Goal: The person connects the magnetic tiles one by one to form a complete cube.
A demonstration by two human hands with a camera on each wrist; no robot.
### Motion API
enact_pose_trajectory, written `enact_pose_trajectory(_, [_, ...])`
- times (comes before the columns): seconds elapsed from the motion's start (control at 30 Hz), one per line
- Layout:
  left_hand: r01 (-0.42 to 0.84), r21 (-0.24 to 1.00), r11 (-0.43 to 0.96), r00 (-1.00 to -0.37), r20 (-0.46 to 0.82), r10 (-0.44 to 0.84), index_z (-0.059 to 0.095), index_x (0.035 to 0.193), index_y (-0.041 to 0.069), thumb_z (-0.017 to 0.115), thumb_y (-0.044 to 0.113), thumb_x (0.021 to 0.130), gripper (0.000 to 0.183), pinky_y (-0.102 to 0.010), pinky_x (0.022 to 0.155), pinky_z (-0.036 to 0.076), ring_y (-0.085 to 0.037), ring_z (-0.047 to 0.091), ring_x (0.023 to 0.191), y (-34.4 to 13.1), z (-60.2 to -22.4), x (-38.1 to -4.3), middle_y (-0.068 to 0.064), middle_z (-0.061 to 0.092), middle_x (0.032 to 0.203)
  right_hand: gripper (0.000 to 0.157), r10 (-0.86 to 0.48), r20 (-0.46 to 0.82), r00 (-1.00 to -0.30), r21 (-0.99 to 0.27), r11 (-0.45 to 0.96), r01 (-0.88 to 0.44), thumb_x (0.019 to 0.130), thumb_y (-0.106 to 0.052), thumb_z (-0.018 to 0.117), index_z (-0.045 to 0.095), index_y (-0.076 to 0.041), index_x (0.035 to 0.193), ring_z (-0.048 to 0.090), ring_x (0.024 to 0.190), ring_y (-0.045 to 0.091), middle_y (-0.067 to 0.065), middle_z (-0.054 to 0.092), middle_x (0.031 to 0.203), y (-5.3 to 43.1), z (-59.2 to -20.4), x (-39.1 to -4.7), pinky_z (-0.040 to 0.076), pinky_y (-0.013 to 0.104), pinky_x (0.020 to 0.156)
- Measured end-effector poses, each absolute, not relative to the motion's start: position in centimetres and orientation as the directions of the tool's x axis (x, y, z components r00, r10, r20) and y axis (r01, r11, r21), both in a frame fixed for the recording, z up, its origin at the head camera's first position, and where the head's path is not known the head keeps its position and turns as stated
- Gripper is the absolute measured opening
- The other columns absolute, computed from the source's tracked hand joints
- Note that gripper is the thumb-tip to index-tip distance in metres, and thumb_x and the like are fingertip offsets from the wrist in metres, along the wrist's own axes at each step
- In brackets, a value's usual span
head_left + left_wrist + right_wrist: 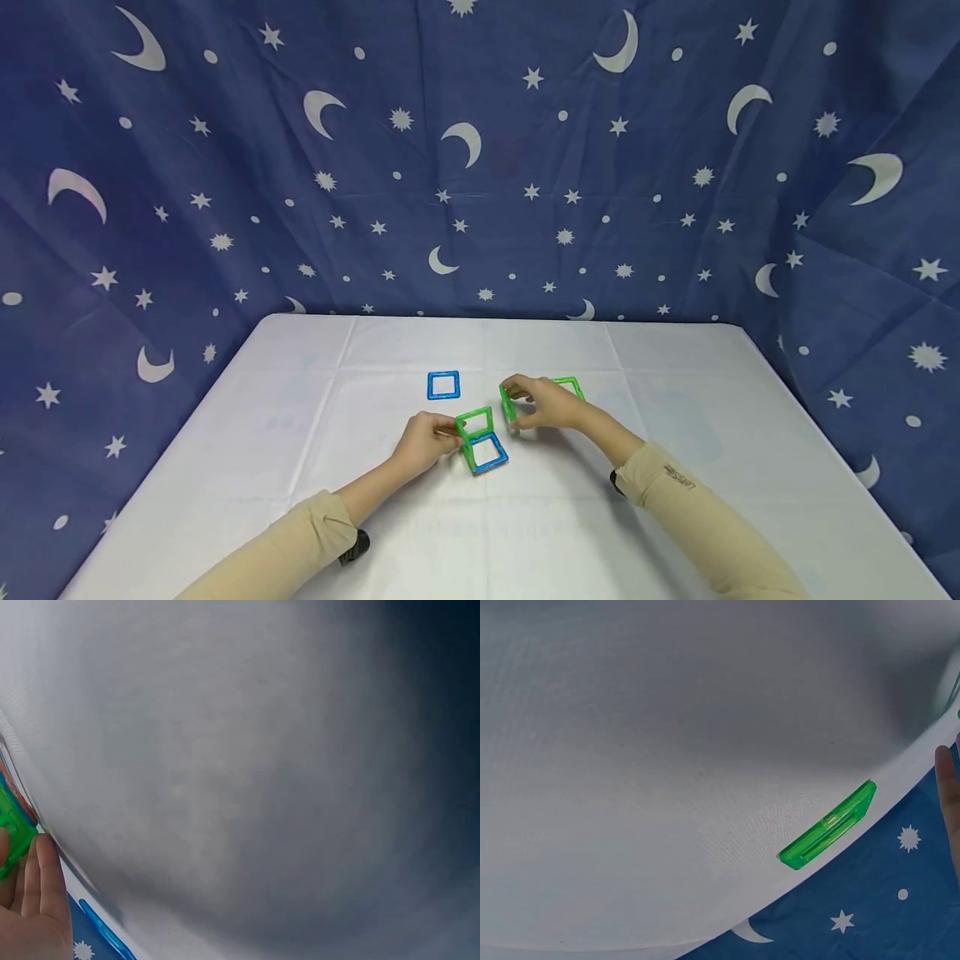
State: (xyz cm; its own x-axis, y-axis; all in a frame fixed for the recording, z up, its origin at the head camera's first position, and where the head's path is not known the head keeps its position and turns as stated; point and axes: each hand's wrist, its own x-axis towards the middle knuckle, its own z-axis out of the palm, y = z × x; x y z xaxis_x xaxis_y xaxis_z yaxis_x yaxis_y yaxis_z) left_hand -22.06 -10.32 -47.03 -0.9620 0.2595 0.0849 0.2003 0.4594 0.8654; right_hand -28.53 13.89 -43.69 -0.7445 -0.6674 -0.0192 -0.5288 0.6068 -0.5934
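Observation:
My left hand pinches the left side of a small group of open-framed magnetic tiles. In that group a green square tile stands at the back, a second green tile rises on the left, and a blue square tile forms the base. Just to the right, my right hand holds another green square tile on edge between thumb and fingers, apart from the group. The left wrist view shows the left hand against a green tile; the right wrist view catches only fingertips.
Flat on the white tablecloth, a blue square tile lies beyond the left hand. Behind the right hand lies a green tile, partly covered by it. A blue curtain with moons and stars hangs around the table's far side.

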Motion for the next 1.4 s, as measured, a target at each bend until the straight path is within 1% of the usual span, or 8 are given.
enact_pose_trajectory(0.17, [0.212,0.860,0.464,-0.953,0.077,0.293,0.068,0.101,-0.010,0.068,-0.005,0.079,0.022,-0.024,0.065,0.057,-0.026,0.071,0.078,-10.4,-46.9,-22.1,-0.022,0.071,0.091,0.063,-0.656,-0.024,-0.755,-0.607,0.610,-0.510,0.075,-0.024,0.080,0.051,-0.003,0.127,0.061,0.111,0.026,0.011,0.060,0.124,14.2,-44.0,-27.8,0.050,0.039,0.096])
enact_pose_trajectory(0.3, [0.216,0.853,0.475,-0.949,0.069,0.308,0.068,0.101,-0.009,0.068,-0.005,0.079,0.023,-0.024,0.065,0.057,-0.025,0.071,0.078,-10.4,-46.7,-22.0,-0.021,0.071,0.090,0.063,-0.671,-0.027,-0.741,-0.644,0.579,-0.501,0.075,-0.022,0.080,0.051,-0.004,0.128,0.063,0.106,0.025,0.011,0.060,0.122,14.3,-44.3,-27.3,0.052,0.036,0.092])
enact_pose_trajectory(0.47, [0.234,0.848,0.476,-0.944,0.082,0.319,0.068,0.101,-0.009,0.067,-0.005,0.079,0.022,-0.023,0.065,0.057,-0.026,0.071,0.079,-10.2,-46.4,-22.0,-0.021,0.071,0.091,0.063,-0.699,-0.034,-0.715,-0.696,0.529,-0.485,0.076,-0.018,0.079,0.048,-0.002,0.129,0.061,0.112,0.028,0.014,0.058,0.126,14.3,-44.3,-26.5,0.050,0.036,0.096])
enact_pose_trajectory(0.63, [0.243,0.851,0.466,-0.942,0.092,0.322,0.067,0.101,-0.009,0.066,-0.007,0.079,0.023,-0.023,0.066,0.057,-0.027,0.070,0.080,-10.1,-46.4,-21.8,-0.021,0.071,0.091,0.061,-0.716,-0.019,-0.697,-0.718,0.495,-0.489,0.076,-0.014,0.078,0.048,-0.001,0.128,0.058,0.117,0.030,0.015,0.056,0.129,14.3,-44.5,-25.8,0.047,0.037,0.100])
enact_pose_trajectory(0.83, [0.257,0.842,0.475,-0.942,0.108,0.319,0.068,0.102,-0.009,0.066,-0.007,0.080,0.023,-0.022,0.066,0.057,-0.027,0.070,0.080,-9.9,-46.7,-21.4,-0.021,0.071,0.093,0.060,-0.743,0.006,-0.669,-0.707,0.470,-0.528,0.078,-0.015,0.077,0.047,-0.002,0.129,0.058,0.117,0.025,0.010,0.059,0.126,14.0,-45.0,-24.9,0.046,0.032,0.101])
enact_pose_trajectory(1.07, [0.314,0.795,0.520,-0.933,0.157,0.323,0.067,0.107,-0.008,0.065,-0.006,0.081,0.027,-0.023,0.068,0.057,-0.025,0.070,0.082,-9.9,-46.5,-21.3,-0.019,0.072,0.094,0.060,-0.730,0.039,-0.683,-0.680,0.481,-0.553,0.077,-0.017,0.079,0.048,-0.004,0.127,0.060,0.114,0.021,0.007,0.061,0.122,13.7,-45.1,-24.8,0.048,0.029,0.098])
enact_pose_trajectory(1.3, [0.302,0.783,0.544,-0.940,0.148,0.308,0.063,0.115,-0.008,0.065,-0.007,0.081,0.034,-0.021,0.066,0.056,-0.024,0.070,0.081,-9.8,-46.4,-21.3,-0.021,0.070,0.099,0.061,-0.712,0.069,-0.699,-0.686,0.475,-0.551,0.076,-0.015,0.079,0.048,-0.003,0.128,0.063,0.110,0.024,0.012,0.060,0.125,13.3,-45.2,-24.8,0.051,0.028,0.095])
enact_pose_trajectory(1.4, [0.299,0.785,0.542,-0.941,0.147,0.305,0.062,0.116,-0.009,0.065,-0.006,0.081,0.035,-0.020,0.065,0.057,-0.024,0.071,0.081,-9.7,-46.3,-21.3,-0.022,0.070,0.098,0.062,-0.708,0.069,-0.703,-0.687,0.477,-0.548,0.077,-0.013,0.078,0.046,-0.002,0.130,0.063,0.110,0.024,0.013,0.059,0.127,13.2,-45.3,-24.8,0.051,0.028,0.095])
